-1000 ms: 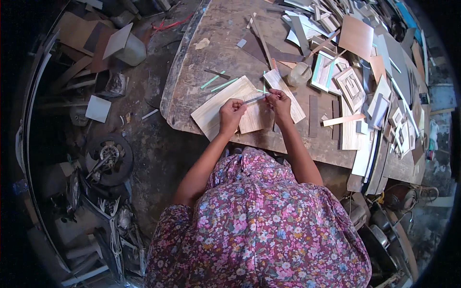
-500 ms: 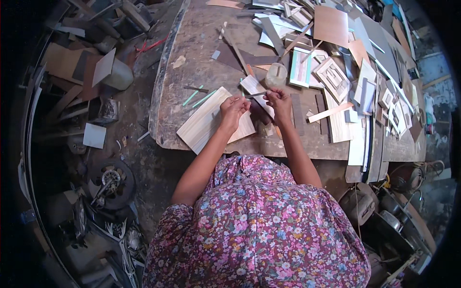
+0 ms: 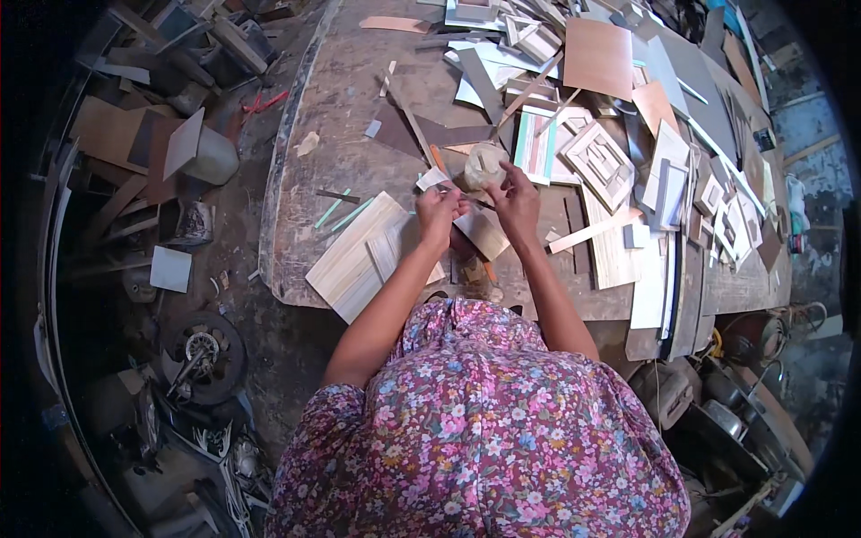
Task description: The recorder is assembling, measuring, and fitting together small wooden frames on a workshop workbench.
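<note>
My left hand (image 3: pixel 439 218) is closed, pinching a thin dark strip (image 3: pixel 478 203) that slants toward my right hand. Beside it, my right hand (image 3: pixel 518 208) has thumb and fingers apart at the edge of a round whitish tub (image 3: pixel 482 169); whether its fingertips touch the tub cannot be made out. Under my left forearm lies a pale wood-grain board (image 3: pixel 352 251) with a narrower piece on it. Between and below my hands rests another pale panel (image 3: pixel 484 237), partly hidden by them.
Green strips (image 3: pixel 352 213) and a short dark strip (image 3: pixel 337 195) lie left of the board. Wooden frames (image 3: pixel 598 161), a brown square sheet (image 3: pixel 598 58) and many offcuts crowd the table's right side. A wheel (image 3: pixel 203 357) stands on the floor at left.
My right hand has let go of the thin strip and moved to the tub. The left hand still holds the strip, now slanting down to the right. The whole view has shifted slightly.
</note>
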### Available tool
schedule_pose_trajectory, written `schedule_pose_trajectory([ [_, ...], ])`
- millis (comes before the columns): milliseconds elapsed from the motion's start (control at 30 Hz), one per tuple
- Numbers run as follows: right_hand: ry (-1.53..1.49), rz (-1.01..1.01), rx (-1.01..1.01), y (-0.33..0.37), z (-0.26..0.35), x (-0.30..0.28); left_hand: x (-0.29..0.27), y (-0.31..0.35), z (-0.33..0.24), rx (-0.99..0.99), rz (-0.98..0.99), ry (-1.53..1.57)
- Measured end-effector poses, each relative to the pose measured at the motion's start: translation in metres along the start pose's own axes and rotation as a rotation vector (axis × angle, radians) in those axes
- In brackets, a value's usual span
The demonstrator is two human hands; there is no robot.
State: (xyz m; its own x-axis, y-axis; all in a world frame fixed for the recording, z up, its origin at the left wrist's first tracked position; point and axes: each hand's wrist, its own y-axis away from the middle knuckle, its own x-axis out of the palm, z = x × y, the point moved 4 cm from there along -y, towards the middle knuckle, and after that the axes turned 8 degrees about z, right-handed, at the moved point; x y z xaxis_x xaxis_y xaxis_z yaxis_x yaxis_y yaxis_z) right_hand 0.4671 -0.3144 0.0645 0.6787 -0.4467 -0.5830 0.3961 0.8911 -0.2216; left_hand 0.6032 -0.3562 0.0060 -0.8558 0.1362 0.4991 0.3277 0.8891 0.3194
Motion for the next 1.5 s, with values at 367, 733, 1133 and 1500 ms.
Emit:
schedule_pose_trajectory([
  [367,0.132,0.03,-0.192,-0.038,0.019,0.012,0.017,-0.023,0.003,0.214,-0.062,-0.344],
  [733,-0.106,-0.127,-0.139,-0.04,0.017,-0.016,0.011,-0.018,0.002,0.14,-0.108,-0.491],
  [1133,-1.089,-0.083,0.27,-0.032,0.012,-0.024,0.017,0.009,-0.043,0.059,-0.02,-0.216],
  [1500,-1.142,0.011,0.351,-0.014,0.01,-0.006,0.012,0.046,-0.063,0.154,-0.078,-0.042],
])
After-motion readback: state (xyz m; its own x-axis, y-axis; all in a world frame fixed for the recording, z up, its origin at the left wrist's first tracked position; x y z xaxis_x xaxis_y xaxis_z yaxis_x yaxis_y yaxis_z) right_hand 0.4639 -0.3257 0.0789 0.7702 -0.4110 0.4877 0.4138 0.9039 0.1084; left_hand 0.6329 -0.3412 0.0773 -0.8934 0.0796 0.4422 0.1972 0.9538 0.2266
